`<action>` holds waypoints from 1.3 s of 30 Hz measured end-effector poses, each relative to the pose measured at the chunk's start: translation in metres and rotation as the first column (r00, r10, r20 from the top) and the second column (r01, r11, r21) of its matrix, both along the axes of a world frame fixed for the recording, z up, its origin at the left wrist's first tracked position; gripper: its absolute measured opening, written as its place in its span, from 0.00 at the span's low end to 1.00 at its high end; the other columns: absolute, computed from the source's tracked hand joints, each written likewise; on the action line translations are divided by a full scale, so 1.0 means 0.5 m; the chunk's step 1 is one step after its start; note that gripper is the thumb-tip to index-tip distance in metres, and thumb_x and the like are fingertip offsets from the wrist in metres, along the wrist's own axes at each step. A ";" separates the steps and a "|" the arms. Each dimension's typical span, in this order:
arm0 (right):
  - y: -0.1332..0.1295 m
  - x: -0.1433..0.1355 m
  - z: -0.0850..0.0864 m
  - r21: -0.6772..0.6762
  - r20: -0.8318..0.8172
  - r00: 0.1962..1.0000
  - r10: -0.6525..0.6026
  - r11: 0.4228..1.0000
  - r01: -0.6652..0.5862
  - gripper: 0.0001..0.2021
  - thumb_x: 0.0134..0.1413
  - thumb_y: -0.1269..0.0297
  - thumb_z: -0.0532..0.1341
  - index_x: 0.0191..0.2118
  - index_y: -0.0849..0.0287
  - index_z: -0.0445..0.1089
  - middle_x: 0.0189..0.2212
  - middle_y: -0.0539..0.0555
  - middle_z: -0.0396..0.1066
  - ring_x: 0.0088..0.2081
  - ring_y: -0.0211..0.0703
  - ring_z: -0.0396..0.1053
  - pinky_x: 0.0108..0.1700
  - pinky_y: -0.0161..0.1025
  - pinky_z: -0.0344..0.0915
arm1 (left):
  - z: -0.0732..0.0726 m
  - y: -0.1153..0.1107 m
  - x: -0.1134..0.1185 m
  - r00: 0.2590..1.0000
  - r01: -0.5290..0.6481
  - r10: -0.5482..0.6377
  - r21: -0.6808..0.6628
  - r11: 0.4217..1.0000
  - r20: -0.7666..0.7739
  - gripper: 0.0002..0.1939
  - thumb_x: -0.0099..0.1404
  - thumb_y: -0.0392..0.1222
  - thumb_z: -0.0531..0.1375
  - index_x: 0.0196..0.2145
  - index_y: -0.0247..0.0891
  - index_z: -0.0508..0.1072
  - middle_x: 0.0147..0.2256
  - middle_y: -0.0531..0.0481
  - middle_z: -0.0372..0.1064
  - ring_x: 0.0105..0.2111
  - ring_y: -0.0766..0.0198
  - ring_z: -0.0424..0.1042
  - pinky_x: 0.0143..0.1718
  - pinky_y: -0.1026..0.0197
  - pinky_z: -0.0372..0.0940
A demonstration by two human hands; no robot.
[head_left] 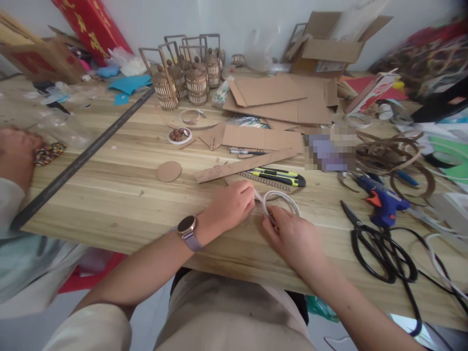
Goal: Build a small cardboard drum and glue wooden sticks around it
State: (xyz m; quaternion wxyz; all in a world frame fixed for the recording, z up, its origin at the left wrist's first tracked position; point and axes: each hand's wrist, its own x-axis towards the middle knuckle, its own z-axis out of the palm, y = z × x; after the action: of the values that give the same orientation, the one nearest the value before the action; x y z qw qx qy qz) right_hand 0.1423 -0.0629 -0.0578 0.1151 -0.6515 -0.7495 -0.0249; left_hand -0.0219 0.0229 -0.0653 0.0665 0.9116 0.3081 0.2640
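My right hand is closed on a roll of white tape, held on edge just above the near part of the table. A short white strip runs from the roll to my left hand, whose fingers are pinched on its end. A watch is on my left wrist. Just beyond my hands lie a yellow-and-black utility knife, a dark notched strip and a long cardboard strip. A round cardboard disc lies flat beyond my left forearm.
Black-handled scissors and a blue glue gun lie to the right, with cables around them. Several small bamboo lanterns stand at the back beside cardboard sheets. Another person's hand rests at the left, past a dark bar.
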 end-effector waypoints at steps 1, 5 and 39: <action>0.000 0.002 0.000 0.002 0.007 1.000 -0.005 1.000 0.005 0.13 0.62 0.63 0.50 0.30 0.58 0.67 0.23 0.54 0.72 0.22 0.42 0.67 0.24 0.37 0.43 | 0.000 0.002 -0.002 1.000 -0.017 0.017 -0.009 1.000 -0.018 0.11 0.71 0.33 0.49 0.35 0.34 0.69 0.40 0.41 0.72 0.40 0.57 0.72 0.42 0.56 0.69; 0.007 0.007 -0.006 -0.006 0.003 1.000 -0.024 1.000 0.024 0.13 0.63 0.62 0.50 0.32 0.58 0.69 0.25 0.55 0.74 0.24 0.44 0.68 0.25 0.38 0.45 | -0.001 0.007 -0.003 0.993 -0.085 0.082 -0.034 0.996 -0.086 0.12 0.72 0.33 0.48 0.33 0.35 0.69 0.37 0.44 0.70 0.37 0.59 0.70 0.39 0.58 0.67; 0.031 -0.002 -0.027 0.041 0.079 0.991 -0.107 0.994 0.104 0.12 0.61 0.61 0.54 0.36 0.62 0.73 0.26 0.58 0.72 0.22 0.41 0.61 0.26 0.38 0.43 | -0.010 0.053 -0.021 0.991 -0.031 0.043 0.098 0.995 -0.125 0.12 0.71 0.34 0.50 0.34 0.33 0.72 0.38 0.42 0.72 0.37 0.58 0.71 0.38 0.59 0.63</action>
State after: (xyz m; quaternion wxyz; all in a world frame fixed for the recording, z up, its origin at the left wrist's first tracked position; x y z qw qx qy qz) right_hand 0.1413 -0.0472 -0.0713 0.0951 -0.6864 -0.7175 -0.0713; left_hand -0.0323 0.0492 -0.0701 -0.0021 0.9228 0.3155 0.2210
